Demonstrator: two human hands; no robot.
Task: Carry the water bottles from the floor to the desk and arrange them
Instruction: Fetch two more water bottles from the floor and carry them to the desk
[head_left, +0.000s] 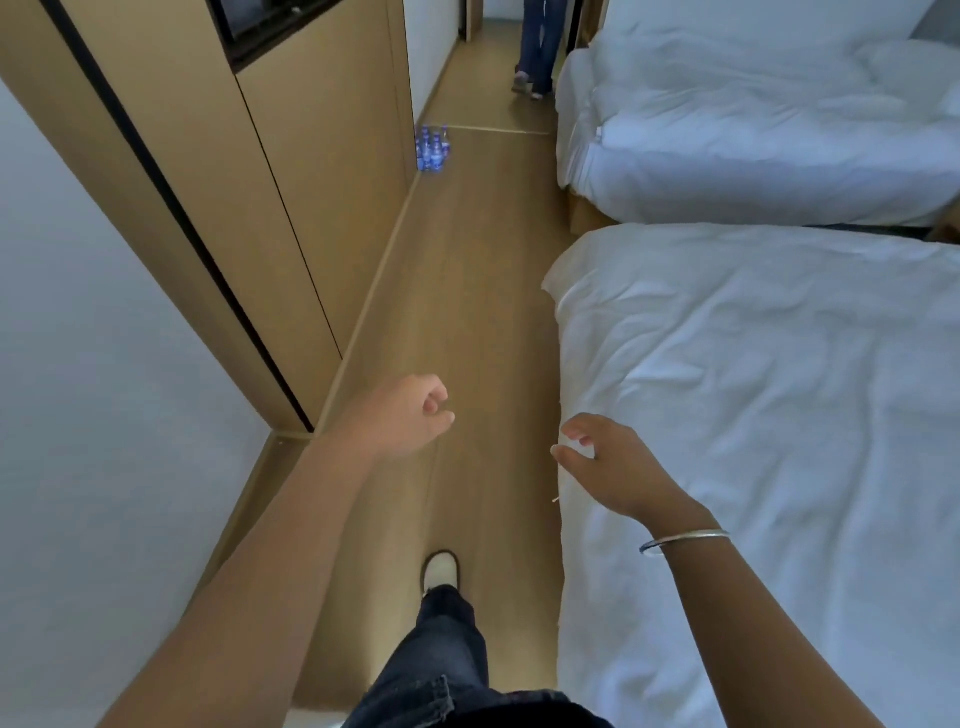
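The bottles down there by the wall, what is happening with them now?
Nobody handles them yet. The water bottles stand grouped on the wooden floor against the cabinet wall, far ahead. The left hand and right hand reach forward, loosely curled, holding nothing. One foot steps along the aisle beside the near bed.

no readable text, blue labels on water bottles too small
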